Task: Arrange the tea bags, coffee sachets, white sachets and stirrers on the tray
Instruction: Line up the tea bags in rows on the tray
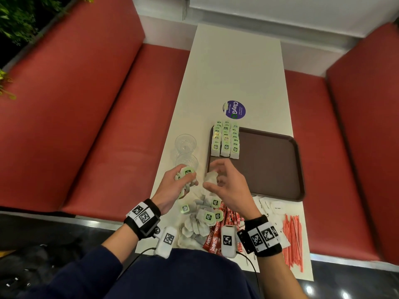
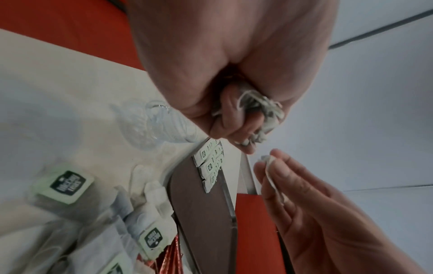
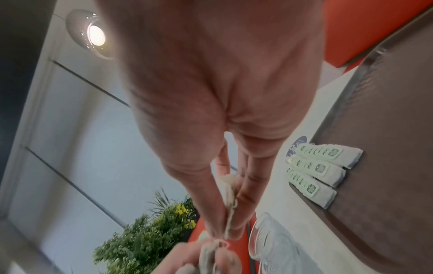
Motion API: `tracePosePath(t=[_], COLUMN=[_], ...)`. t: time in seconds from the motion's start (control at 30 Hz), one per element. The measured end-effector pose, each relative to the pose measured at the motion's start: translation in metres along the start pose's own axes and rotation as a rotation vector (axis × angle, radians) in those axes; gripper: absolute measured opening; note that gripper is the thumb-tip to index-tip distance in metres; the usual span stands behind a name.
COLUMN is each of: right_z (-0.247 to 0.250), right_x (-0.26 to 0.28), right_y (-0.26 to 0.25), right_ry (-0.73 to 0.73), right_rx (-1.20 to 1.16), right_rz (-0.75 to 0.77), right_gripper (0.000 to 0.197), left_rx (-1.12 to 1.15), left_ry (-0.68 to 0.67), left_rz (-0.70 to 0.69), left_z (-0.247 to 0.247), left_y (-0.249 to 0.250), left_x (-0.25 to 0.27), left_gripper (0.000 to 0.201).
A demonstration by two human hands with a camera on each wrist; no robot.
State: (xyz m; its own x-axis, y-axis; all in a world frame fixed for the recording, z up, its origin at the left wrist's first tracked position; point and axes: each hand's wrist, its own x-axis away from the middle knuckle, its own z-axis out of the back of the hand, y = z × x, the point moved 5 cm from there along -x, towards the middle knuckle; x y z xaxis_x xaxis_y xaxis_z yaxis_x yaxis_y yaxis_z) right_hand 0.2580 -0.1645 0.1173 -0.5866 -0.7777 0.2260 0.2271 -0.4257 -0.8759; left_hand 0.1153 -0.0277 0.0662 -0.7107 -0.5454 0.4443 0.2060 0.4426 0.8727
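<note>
Pinching 1 limp tea bag (image 1: 210, 177) at frame centre, the right hand (image 1: 228, 186) works beside the left hand (image 1: 172, 186), curled round a bunch of tea bags (image 1: 186, 175). Light, soft, tangle-prone: probably best gripped by the paper tag. 3 rows (image 1: 225, 139) sit in the tray (image 1: 269, 165)'s upper-left corner.

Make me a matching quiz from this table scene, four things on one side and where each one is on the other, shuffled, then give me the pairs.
Things:
1. bunch of tea bags
2. rows of tea bags
3. stirrers
4. clear glasses

Places:
A. table, right of the white sachets
B. far left corner of the brown tray
C. table, left of the tray
D. gripped in the left hand

Pairs: 1-D, 2-B, 3-A, 4-C
</note>
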Motion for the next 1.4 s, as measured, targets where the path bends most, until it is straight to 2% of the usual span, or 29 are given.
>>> tracePosePath(t=[0.1, 0.2, 0.27, 0.4, 0.47, 0.53, 0.57, 0.67, 0.77, 0.93, 1.17, 1.27, 1.4], right_z=[0.014, 0.015, 0.011, 0.009, 0.014, 0.021, 0.024, 0.024, 0.022, 0.021, 0.027, 0.028, 0.032], right_x=[-0.002, -0.002, -0.003, -0.004, -0.003, 0.001, 0.001, -0.002, -0.008, -0.012, -0.023, -0.030, -0.038], right_y=[0.002, 0.005, 0.008, 0.007, 0.004, -0.002, -0.004, -0.001, 0.010, 0.012, 0.013, 0.016, 0.023], right_ry=[0.041, -0.010, -0.056, -0.092, -0.090, -0.116, -0.119, -0.099, -0.024, -0.078, 0.005, 0.039, 0.111], right_rx=[0.053, -0.114, -0.251, -0.429, -0.592, -0.685, -0.627, -0.253, -0.198, -0.414, -0.520, -0.516, -0.461], right_rz=[-0.080, -0.169, -0.215, -0.242, -0.223, -0.180, -0.147, -0.051, -0.059, -0.128, -0.090, -0.053, -0.008], right_gripper=[0.058, 0.060, 0.065, 0.070, 0.071, 0.065, 0.059, 0.041, 0.020, 0.043, 0.026, 0.020, 0.025], left_rx=[-0.172, -0.388, -0.477, -0.513, -0.484, -0.416, -0.394, -0.430, -0.513, -0.506, -0.576, -0.535, -0.526], left_ry=[-0.065, -0.214, -0.269, -0.186, -0.146, -0.124, -0.129, -0.189, -0.237, -0.222, -0.173, -0.182, -0.186], left_rz=[-0.118, -0.264, -0.332, -0.384, -0.346, -0.248, -0.210, -0.194, -0.218, -0.193, -0.166, -0.170, -0.155], left_z=[-0.001, -0.012, -0.020, -0.023, -0.020, -0.018, -0.019, -0.025, -0.032, -0.031, -0.031, -0.033, -0.036], left_y=[0.013, 0.024, 0.028, 0.032, 0.029, 0.024, 0.022, 0.020, 0.018, 0.016, 0.016, 0.015, 0.013], left_x=[0.005, 0.009, 0.010, 0.006, 0.002, -0.003, -0.004, -0.004, -0.006, -0.014, -0.031, -0.040, -0.048], left_gripper=[0.021, 0.034, 0.034, 0.018, 0.016, 0.018, 0.019, 0.011, 0.013, 0.013, 0.013, 0.013, 0.026])
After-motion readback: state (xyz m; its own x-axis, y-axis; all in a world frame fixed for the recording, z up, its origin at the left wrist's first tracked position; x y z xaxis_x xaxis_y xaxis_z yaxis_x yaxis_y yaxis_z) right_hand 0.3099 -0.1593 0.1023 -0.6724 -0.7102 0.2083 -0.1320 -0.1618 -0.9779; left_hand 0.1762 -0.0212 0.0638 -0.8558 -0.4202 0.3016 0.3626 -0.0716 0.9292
